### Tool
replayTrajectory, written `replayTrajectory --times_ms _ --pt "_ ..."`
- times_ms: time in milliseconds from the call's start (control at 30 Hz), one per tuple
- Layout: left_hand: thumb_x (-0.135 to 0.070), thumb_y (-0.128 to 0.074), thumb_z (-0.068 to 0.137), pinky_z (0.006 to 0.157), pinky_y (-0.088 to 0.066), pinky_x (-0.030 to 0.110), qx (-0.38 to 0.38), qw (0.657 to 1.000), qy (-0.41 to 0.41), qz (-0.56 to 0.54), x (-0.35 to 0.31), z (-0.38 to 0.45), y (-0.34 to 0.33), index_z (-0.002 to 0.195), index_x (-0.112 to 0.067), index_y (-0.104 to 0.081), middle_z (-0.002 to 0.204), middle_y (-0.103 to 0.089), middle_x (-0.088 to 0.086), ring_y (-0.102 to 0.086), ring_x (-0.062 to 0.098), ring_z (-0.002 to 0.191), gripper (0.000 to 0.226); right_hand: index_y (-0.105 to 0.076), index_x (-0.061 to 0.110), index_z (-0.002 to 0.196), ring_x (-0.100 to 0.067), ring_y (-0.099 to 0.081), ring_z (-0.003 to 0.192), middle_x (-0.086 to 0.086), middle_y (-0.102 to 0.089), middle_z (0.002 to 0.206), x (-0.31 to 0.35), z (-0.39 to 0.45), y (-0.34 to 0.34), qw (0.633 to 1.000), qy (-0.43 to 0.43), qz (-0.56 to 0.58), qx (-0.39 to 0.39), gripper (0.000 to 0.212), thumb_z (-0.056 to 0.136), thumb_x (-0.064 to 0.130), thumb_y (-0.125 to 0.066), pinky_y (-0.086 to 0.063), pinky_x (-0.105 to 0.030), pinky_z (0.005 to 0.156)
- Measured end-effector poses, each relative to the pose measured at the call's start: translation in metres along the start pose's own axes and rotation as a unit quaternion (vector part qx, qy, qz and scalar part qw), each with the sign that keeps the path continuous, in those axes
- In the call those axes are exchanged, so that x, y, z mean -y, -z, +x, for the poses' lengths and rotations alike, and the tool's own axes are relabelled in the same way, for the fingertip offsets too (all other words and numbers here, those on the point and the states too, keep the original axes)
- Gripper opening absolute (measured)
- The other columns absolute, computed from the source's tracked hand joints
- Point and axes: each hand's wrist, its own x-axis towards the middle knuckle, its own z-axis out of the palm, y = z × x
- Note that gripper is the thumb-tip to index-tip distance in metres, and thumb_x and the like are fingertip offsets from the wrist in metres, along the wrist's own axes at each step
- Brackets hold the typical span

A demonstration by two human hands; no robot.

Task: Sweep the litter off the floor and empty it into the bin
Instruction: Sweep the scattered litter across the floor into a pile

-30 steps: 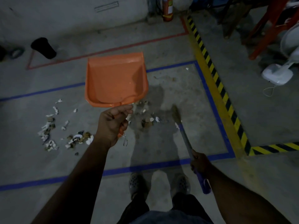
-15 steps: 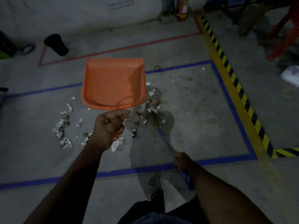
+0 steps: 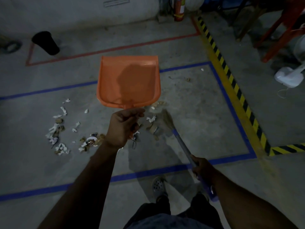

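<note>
My left hand grips the handle of an empty orange dustpan, held above the floor with its mouth pointing away from me. My right hand holds the blue-grey handle of a broom; its bristle head rests on the floor just right of the dustpan. Litter of torn white paper and brown scraps lies in a pile at the left, a smaller clump near my left wrist, and more scraps beside the bristles. A black bin stands far left at the back.
Blue tape marks a rectangle on the concrete floor, red tape behind it. A yellow-black striped line runs along the right. A white fan base and red frame legs sit beyond it. A fire extinguisher stands at the wall.
The broom head swept left and back toward the right, pushing scraps near the dustpan. The dustpan stays raised in my left hand while the view shifted.
</note>
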Motion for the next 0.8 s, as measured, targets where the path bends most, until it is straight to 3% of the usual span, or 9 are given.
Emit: replayTrajectory --times_ms 67,267,467,700,800 --pt "0.011 -0.044 0.098 0.040 -0.034 0.016 0.002 1.000 -0.005 0.013 0.000 0.000 0.002 0.115 0.010 -0.065 0.096 -0.068 0.017 -0.047 0.011 0.046 0.027 -0.033 0.010 0.150 -0.026 -0.058 0.053 -0.010 -0.062 0.068 -0.001 0.000 -0.003 1.000 -0.028 0.003 0.000 0.071 0.086 -0.012 -0.055 -0.046 -0.032 0.048" --pt "0.012 -0.045 0.096 0.039 -0.031 0.017 -0.014 1.000 0.006 -0.003 0.008 0.000 0.016 0.111 0.003 -0.068 0.088 -0.071 0.009 -0.044 0.013 0.044 0.029 -0.045 0.000 0.143 -0.028 -0.056 0.053 -0.027 -0.061 0.072 0.027 0.009 -0.040 0.997 -0.031 -0.011 0.069 0.064 0.080 -0.013 -0.052 -0.042 -0.033 0.051" --pt "0.014 -0.043 0.096 0.036 -0.036 0.013 -0.027 0.999 0.012 -0.036 -0.005 0.001 0.014 0.114 0.007 -0.064 0.078 -0.073 0.000 -0.052 0.006 0.043 0.028 -0.027 0.015 0.153 -0.024 -0.054 0.048 -0.027 -0.064 0.074 0.068 0.021 -0.056 0.995 0.004 -0.004 0.102 0.079 0.084 -0.014 -0.050 -0.043 -0.029 0.046" --pt "0.010 -0.046 0.097 0.041 -0.031 0.018 -0.017 1.000 -0.001 -0.025 -0.005 0.028 -0.003 0.115 0.005 -0.067 0.094 -0.070 0.014 -0.046 0.014 0.046 0.028 -0.032 0.018 0.151 -0.018 -0.065 0.063 -0.013 -0.066 0.113 0.060 0.016 0.015 0.996 0.060 -0.049 0.051 0.076 0.085 -0.009 -0.058 -0.049 -0.025 0.055" --pt "0.011 -0.044 0.098 0.039 -0.031 0.016 -0.009 1.000 -0.010 -0.026 -0.011 0.043 -0.021 0.116 0.010 -0.064 0.097 -0.067 0.017 -0.044 0.012 0.045 0.027 -0.032 0.017 0.151 -0.024 -0.066 0.083 -0.014 -0.063 0.124 0.054 0.029 0.048 0.997 0.046 -0.061 0.013 0.074 0.085 -0.002 -0.062 -0.057 -0.035 0.070"
